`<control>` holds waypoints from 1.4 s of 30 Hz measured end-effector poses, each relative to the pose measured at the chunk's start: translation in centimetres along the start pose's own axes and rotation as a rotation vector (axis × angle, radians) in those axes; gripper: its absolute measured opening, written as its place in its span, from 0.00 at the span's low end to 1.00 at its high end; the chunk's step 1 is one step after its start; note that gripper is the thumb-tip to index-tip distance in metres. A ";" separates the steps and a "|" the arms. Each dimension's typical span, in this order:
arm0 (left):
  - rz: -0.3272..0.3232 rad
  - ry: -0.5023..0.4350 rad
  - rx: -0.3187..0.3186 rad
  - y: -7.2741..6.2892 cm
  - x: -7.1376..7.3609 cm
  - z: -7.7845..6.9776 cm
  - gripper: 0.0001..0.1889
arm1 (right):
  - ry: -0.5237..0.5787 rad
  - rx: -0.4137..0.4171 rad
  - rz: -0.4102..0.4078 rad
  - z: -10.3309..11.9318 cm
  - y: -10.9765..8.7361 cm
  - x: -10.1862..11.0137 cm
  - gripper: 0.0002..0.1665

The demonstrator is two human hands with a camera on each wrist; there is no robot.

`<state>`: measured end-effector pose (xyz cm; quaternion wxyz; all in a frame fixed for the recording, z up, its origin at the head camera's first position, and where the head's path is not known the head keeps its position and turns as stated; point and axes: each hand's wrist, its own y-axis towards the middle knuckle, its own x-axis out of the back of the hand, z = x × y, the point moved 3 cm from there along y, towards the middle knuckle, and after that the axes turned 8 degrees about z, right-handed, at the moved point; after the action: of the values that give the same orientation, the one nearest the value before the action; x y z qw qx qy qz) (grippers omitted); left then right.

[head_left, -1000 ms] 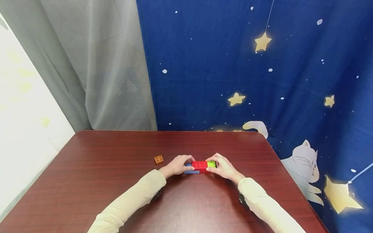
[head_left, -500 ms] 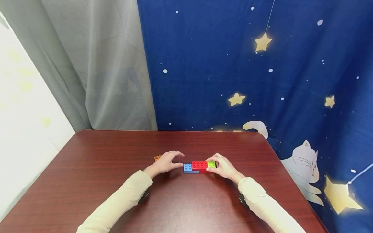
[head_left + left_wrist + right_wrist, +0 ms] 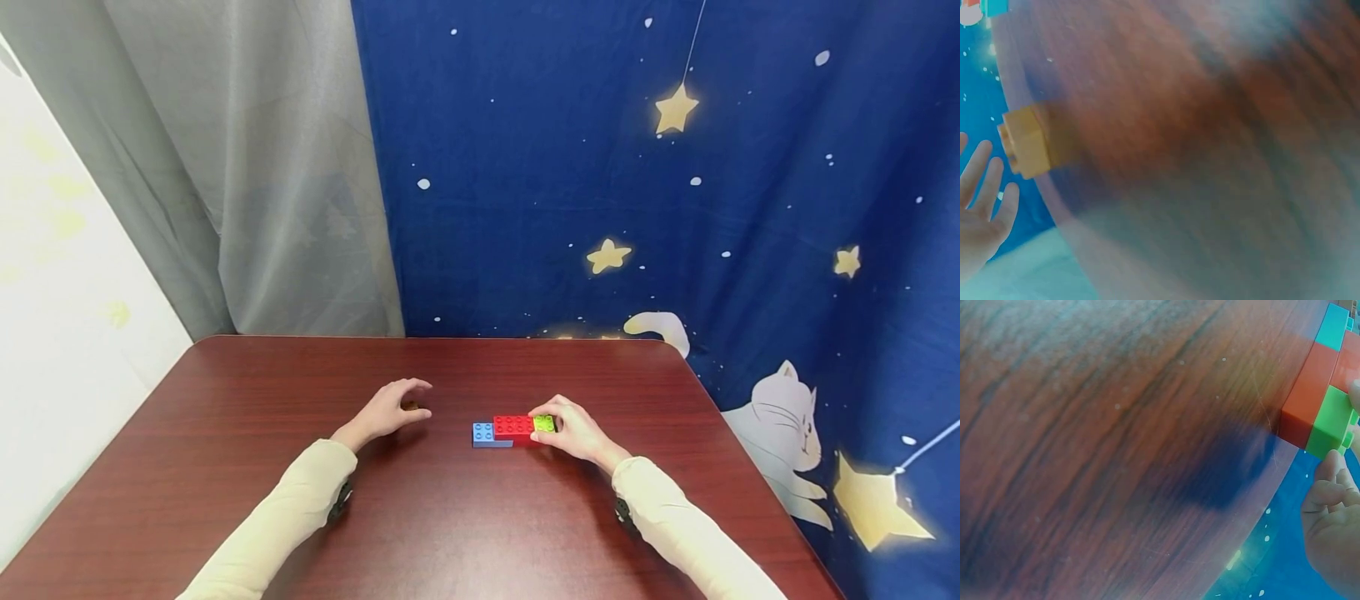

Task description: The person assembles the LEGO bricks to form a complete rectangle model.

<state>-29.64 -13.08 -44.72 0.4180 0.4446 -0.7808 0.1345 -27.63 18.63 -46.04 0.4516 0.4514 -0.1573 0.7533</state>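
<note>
Several toy building bricks are joined in a low row on the table: a blue brick (image 3: pixel 483 432) at the left end, red bricks (image 3: pixel 513 425) in the middle and a lime green brick (image 3: pixel 544 423) on top at the right end. My right hand (image 3: pixel 577 429) pinches that right end between thumb and fingers, at the green brick (image 3: pixel 1332 422). Further left, my left hand (image 3: pixel 386 410) reaches around a loose orange brick (image 3: pixel 410 406), mostly hidden behind it. The left wrist view has the orange brick (image 3: pixel 1027 144) standing on the table beside the spread fingers of my left hand (image 3: pixel 985 212).
Dark red wooden tabletop (image 3: pixel 465 517) lies under both hands. A blue starry curtain (image 3: pixel 525 167) and a grey curtain (image 3: pixel 300 167) hang behind its far edge.
My left hand has let go of the blue end of the brick row and moved left to the orange brick, which has stayed put. The right hand keeps its hold.
</note>
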 end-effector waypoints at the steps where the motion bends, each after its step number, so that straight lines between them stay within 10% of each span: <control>1: -0.007 -0.002 0.002 -0.1 0.0 0.3 0.23 | 0.000 0.000 0.000 0.0 0.0 0.0 0.20; 42: -0.021 0.046 0.156 -0.5 -1.4 1.8 0.19 | 0.003 0.007 0.013 -0.1 0.0 0.1 0.21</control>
<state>-29.88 -13.62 -46.98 0.4013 0.4807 -0.7533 0.2008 -27.72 18.74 -46.03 0.4453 0.4509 -0.1569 0.7575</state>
